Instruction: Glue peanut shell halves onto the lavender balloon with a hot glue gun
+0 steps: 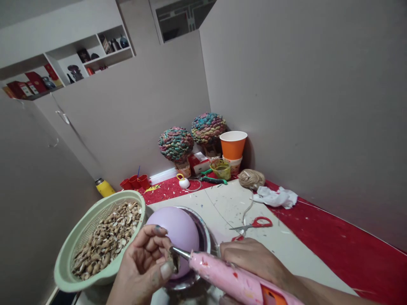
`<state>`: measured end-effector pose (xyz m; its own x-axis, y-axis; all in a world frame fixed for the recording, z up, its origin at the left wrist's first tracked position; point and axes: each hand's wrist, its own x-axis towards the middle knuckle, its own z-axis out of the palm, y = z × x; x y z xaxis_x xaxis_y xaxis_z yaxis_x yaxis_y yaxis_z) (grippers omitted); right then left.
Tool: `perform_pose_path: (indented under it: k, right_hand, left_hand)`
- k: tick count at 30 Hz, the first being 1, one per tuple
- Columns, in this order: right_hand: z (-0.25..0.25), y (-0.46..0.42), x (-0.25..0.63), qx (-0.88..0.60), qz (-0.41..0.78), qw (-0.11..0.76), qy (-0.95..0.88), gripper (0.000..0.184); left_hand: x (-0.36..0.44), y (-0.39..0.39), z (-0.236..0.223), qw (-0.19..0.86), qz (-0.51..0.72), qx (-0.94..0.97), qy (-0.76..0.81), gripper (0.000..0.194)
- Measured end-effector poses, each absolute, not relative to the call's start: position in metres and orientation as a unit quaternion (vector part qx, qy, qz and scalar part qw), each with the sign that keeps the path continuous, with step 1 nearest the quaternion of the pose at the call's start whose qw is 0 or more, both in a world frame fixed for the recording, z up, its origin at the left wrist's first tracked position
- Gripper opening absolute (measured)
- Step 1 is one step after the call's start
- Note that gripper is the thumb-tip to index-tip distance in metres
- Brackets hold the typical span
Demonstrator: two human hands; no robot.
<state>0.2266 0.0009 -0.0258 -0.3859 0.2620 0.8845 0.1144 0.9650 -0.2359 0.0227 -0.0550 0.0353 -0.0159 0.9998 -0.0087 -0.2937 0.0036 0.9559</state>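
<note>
Between the thumb and fingers of my left hand [143, 264] is a small brown nut shell [174, 259]. My right hand [254, 259] grips a pink hot glue gun [227, 277], its metal nozzle touching or almost touching the shell. Part of my right hand is hidden behind the gun. Just beyond both hands, a lilac balloon [176, 226] sits in a round metal bowl [207, 248]. Left of my left hand stands a pale green colander [60, 264] holding many nut shells [110, 239].
Red-handled scissors [254, 223] and a twine ball [251, 178] lie on a pale board [305, 254] over red cloth. Two shell-covered balloon models [176, 144], an orange paper cup [233, 148], green-handled pliers [214, 181] and red cups [135, 182] stand along the back. A white tissue [276, 197] lies right.
</note>
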Motion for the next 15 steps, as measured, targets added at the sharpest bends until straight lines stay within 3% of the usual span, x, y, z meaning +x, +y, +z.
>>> perform_pose_path:
  k: [5, 15]
  right_hand:
    - [-0.022, -0.002, 0.229, -0.117, 0.071, 0.525, -0.840, 0.038]
    - [-0.015, 0.000, 0.226, -0.132, 0.007, 0.545, -0.828, 0.052]
  left_hand:
    - [0.021, -0.055, 0.036, 0.576, 0.568, 0.410, 0.421, 0.046]
    - [0.022, -0.055, 0.039, 0.584, 0.571, 0.399, 0.416, 0.046]
